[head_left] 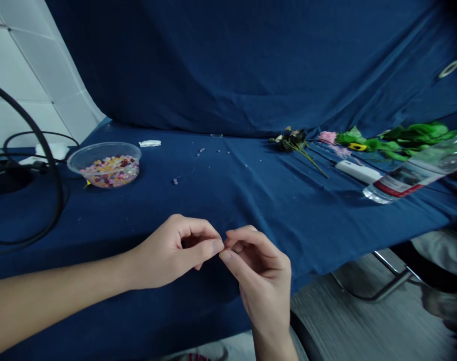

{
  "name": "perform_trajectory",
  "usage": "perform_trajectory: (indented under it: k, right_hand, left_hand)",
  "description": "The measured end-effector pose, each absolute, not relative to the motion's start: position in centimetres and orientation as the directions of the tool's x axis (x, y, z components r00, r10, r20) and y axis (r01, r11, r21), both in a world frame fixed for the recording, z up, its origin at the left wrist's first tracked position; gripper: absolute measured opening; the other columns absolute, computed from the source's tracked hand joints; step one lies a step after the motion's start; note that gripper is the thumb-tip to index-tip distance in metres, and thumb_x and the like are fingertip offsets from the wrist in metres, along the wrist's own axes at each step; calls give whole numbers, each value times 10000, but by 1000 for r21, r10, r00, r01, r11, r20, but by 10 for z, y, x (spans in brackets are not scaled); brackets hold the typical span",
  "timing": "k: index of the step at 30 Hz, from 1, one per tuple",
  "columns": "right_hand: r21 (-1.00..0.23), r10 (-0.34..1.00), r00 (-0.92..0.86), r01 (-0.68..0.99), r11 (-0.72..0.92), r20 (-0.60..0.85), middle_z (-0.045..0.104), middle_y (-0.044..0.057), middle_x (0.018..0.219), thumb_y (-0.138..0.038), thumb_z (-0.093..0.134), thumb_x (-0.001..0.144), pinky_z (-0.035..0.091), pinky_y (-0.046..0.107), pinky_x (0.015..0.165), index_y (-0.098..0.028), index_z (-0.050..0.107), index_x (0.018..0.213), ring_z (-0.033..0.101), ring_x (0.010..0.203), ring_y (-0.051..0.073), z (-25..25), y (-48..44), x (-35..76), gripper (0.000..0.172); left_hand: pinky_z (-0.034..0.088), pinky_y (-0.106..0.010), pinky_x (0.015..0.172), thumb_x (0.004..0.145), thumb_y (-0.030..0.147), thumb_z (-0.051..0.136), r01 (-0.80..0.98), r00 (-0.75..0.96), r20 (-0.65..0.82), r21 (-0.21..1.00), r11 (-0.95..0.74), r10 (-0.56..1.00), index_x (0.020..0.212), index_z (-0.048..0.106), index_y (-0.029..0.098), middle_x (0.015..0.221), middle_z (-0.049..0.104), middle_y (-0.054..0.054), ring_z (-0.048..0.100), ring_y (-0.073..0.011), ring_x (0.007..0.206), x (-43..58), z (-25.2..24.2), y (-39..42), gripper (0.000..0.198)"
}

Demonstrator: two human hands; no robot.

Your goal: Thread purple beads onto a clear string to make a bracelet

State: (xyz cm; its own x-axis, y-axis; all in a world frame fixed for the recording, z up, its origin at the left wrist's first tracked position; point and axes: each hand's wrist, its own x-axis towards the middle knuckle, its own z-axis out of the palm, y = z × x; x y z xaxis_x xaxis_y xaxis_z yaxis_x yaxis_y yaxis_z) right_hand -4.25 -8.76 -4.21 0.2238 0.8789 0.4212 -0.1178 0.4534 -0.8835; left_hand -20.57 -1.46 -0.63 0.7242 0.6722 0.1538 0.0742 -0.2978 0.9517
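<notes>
My left hand [181, 248] is closed in a pinch, thumb against index finger, above the blue cloth near the front edge. My right hand [262, 268] meets it fingertip to fingertip, its thumb and index finger curled together. Whatever sits between the fingertips is too small to make out. Beyond the hands, a small purplish bead cluster [175, 181] lies on the cloth with a faint clear thread trailing from it. Several loose beads [201, 150] are scattered farther back. To the left stands a clear round plastic tub [105, 150] holding many coloured beads.
A small white packet [150, 143] lies behind the tub. Black cables [57, 165] loop at the left. At the right are artificial flowers [299, 143], green leaves [420, 134], a white power strip [358, 171] and a tilted clear bottle [409, 175]. A metal-framed chair [386, 288] stands beyond the table edge.
</notes>
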Motion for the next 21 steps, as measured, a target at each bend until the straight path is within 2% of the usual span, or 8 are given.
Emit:
perform_trajectory:
  k: [9,16,19,21]
  right_hand:
    - [-892,881,230,-96,442,412,642,1,844,-101,739,872,491,249,662,-262,777,970,598,774,134,-41,-88,-43,192]
    - [-889,873,252,-84,451,419,667,15,827,-91,739,872,469,279,670,-232,768,863,612,772,153,-46,-88,-41,144]
    - [-888,866,295,-99,448,404,670,22,822,-100,728,877,455,292,665,-224,758,844,614,766,162,-43,-90,-38,131]
    - [-869,836,356,-113,481,417,650,16,786,-103,710,879,440,303,634,-227,747,840,600,728,161,-36,-94,-33,136]
  left_hand:
    - [350,-182,453,962,293,585,70,716,172,946,-316,676,842,709,153,560,525,46,440,-78,498,-207,-8,-15,222]
    - [345,-195,458,962,292,576,74,717,191,935,-346,670,819,683,155,574,514,46,432,-84,508,-208,-8,-16,226]
    - [372,-211,490,923,214,595,79,704,290,876,-476,649,837,687,154,620,529,37,460,-91,537,-207,-9,-13,140]
    - [426,-235,562,878,144,608,75,694,413,774,-629,590,862,698,146,706,584,8,528,-109,606,-206,-10,-10,91]
